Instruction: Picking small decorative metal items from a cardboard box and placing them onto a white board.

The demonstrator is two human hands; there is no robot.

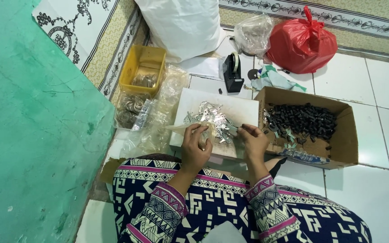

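— Silver metal pieces (212, 120), where do they lie?

— Heaped on the white board (244, 110) on the floor in front of my knees, spilling toward its near edge. My left hand (195, 146) and my right hand (251, 140) are both at that near edge of the heap.

— What is your grip doing?

— My left grip is pinched on a thin pale strip (181, 128) that sticks out to the left. My right grip is pressed together on a small metal piece (235, 129) at the heap's near right corner. It is too small to tell more of its shape.

— And around you?

— Just right of the board stands a cardboard box (345, 139) holding small dark parts (305, 120). To the left lie clear plastic bags (160, 117), and beyond them a yellow tub (142, 67). Farther back stand a black tape dispenser (233, 74), a white sack (181, 24), a clear bag (253, 33) and a red bag (301, 42). A green wall (28, 135) runs along my left.
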